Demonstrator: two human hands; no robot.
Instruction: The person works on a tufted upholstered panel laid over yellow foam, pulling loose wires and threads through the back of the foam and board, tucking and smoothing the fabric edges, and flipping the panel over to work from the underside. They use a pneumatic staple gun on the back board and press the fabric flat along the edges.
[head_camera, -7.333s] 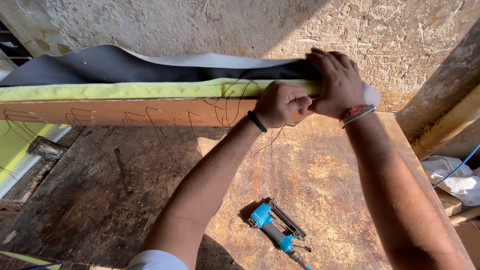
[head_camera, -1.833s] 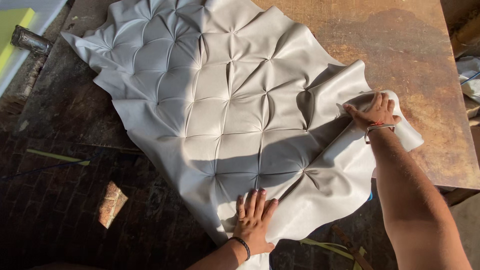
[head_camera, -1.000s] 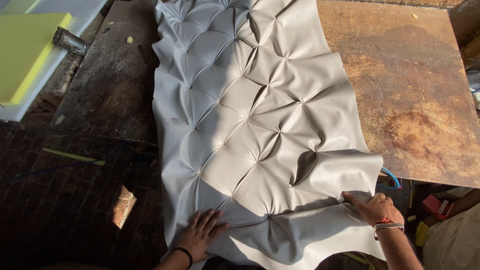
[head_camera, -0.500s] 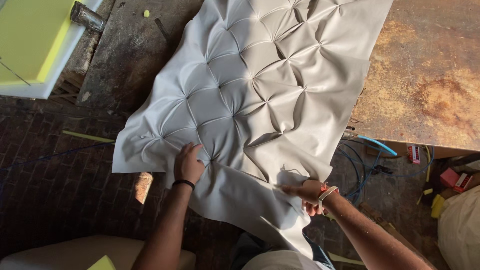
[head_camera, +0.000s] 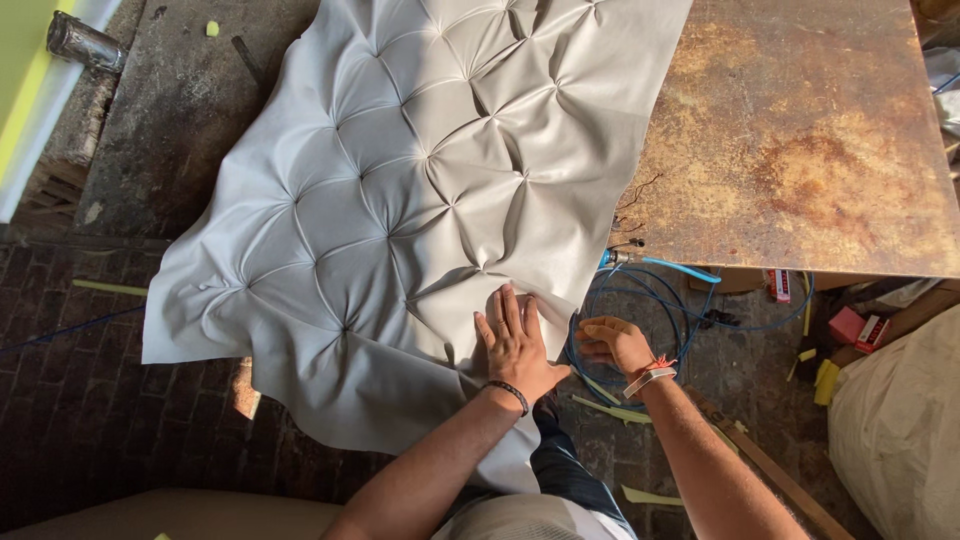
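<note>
Head view: one tufted grey cover (head_camera: 420, 190) lies spread over the left part of one rusty table (head_camera: 810, 150), its lower edge hanging off the near side toward the brick floor (head_camera: 90, 420). The cover is pinched into diamond folds that meet at small dimples; about a dozen such dimples show, though the exact number cannot be told because the top is cut off by the frame.

Two hands are in view, both the person's own. The left hand (head_camera: 517, 345) lies flat and open on the hanging edge of the cover, fingers spread and pointing up toward the table, gripping nothing; one dark band sits at its wrist. The right hand (head_camera: 612, 342) is just beside it, off the cover's right edge and below the table's rim, fingers curled; whether it pinches the cover's edge or the hose cannot be told. It wears one pale wristband with a red thread.

One blue hose (head_camera: 660, 300) coils in several loops under the table edge, just right of the right hand, with a metal fitting at its upper end.

At the far left stand one yellow-green foam slab (head_camera: 25, 95) and one metal cylinder (head_camera: 85, 42). At the lower right lies one pale sack (head_camera: 900, 420), with two small red boxes (head_camera: 860, 327) near it. Yellow scraps lie scattered on the floor.
</note>
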